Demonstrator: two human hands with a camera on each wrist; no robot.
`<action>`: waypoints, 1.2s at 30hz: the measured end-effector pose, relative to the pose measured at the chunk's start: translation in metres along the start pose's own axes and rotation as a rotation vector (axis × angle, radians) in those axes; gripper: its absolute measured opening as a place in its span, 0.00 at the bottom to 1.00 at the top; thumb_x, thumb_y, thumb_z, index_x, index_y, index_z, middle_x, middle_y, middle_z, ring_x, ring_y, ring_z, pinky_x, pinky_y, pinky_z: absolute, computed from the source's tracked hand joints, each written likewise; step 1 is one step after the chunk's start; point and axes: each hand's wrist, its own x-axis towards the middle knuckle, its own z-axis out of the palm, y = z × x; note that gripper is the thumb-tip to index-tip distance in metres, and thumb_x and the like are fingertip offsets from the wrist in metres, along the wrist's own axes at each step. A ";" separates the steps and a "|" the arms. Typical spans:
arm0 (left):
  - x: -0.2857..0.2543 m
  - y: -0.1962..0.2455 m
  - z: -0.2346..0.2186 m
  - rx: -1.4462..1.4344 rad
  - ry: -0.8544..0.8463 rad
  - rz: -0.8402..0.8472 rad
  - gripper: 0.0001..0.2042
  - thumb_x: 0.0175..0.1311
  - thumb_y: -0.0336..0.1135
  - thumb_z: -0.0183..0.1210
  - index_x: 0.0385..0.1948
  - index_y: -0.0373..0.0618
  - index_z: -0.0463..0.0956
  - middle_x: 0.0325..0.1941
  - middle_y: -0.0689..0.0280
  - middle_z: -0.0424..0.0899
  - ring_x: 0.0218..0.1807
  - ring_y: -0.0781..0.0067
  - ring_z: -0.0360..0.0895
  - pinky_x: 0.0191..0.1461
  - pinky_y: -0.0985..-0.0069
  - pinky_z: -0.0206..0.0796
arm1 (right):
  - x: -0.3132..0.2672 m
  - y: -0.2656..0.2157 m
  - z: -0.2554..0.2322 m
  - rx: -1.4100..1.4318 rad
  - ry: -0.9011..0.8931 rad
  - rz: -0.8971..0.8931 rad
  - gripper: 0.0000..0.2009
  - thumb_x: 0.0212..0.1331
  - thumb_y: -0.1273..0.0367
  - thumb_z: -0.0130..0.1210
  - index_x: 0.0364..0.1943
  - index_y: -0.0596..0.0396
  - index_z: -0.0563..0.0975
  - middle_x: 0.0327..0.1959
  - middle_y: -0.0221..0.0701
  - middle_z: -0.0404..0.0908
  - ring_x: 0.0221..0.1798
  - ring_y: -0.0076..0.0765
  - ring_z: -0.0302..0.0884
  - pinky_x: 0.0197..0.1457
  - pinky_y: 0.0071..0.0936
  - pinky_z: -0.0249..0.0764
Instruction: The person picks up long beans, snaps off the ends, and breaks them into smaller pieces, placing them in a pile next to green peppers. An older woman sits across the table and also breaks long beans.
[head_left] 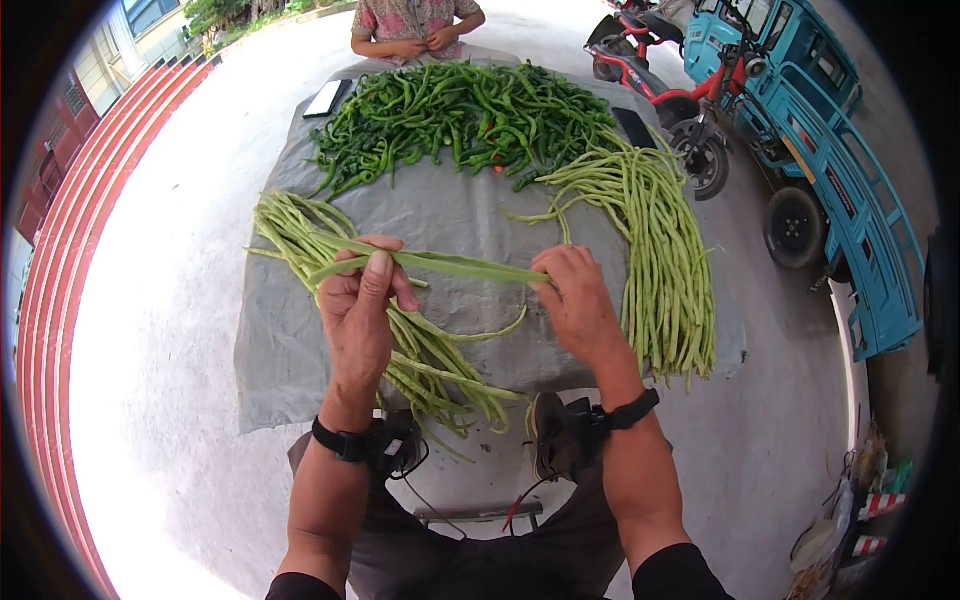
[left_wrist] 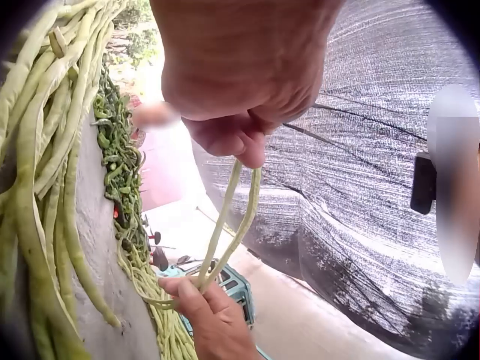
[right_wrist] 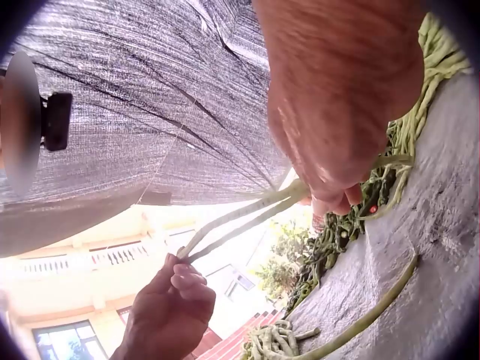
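Note:
Between my two hands a pair of long green beans [head_left: 455,264] is stretched sideways above the grey sheet. My left hand [head_left: 360,315] pinches them at one end, thumb on top. At the other end my right hand [head_left: 583,312] grips them with curled fingers. In the left wrist view the two bean strands [left_wrist: 246,214] run side by side from hand to hand. Under and beside my left hand lies a loose bundle of long beans [head_left: 430,372]. A larger, neatly aligned pile of long beans [head_left: 665,255] lies right of my right hand.
A heap of green chili peppers [head_left: 450,110] covers the far side of the grey sheet [head_left: 290,350]. A white phone [head_left: 327,98] and a dark phone [head_left: 633,128] flank it. Opposite stands a person [head_left: 415,25]. A red scooter [head_left: 670,80] and blue three-wheeler [head_left: 840,200] are parked right.

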 end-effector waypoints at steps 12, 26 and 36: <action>0.036 0.013 -0.099 -0.192 0.452 -0.084 0.14 0.80 0.41 0.57 0.50 0.37 0.80 0.28 0.72 0.76 0.25 0.82 0.73 0.30 0.82 0.67 | 0.003 -0.030 0.002 0.216 0.175 -0.036 0.10 0.69 0.77 0.55 0.52 0.59 0.78 0.39 0.40 0.78 0.38 0.48 0.78 0.42 0.37 0.75; 0.044 -0.014 -0.171 -0.024 0.626 -0.219 0.12 0.79 0.41 0.59 0.44 0.40 0.80 0.25 0.74 0.72 0.21 0.84 0.66 0.22 0.83 0.60 | -0.002 -0.039 0.033 0.271 -0.176 -0.120 0.10 0.66 0.73 0.60 0.50 0.56 0.82 0.39 0.43 0.80 0.40 0.55 0.81 0.43 0.45 0.76; 0.081 -0.013 -0.204 0.138 0.521 -0.297 0.11 0.78 0.40 0.58 0.39 0.41 0.79 0.22 0.76 0.68 0.18 0.84 0.61 0.20 0.81 0.53 | -0.005 -0.066 0.053 0.393 -0.209 -0.152 0.12 0.67 0.72 0.60 0.52 0.55 0.78 0.43 0.43 0.82 0.46 0.59 0.82 0.47 0.46 0.79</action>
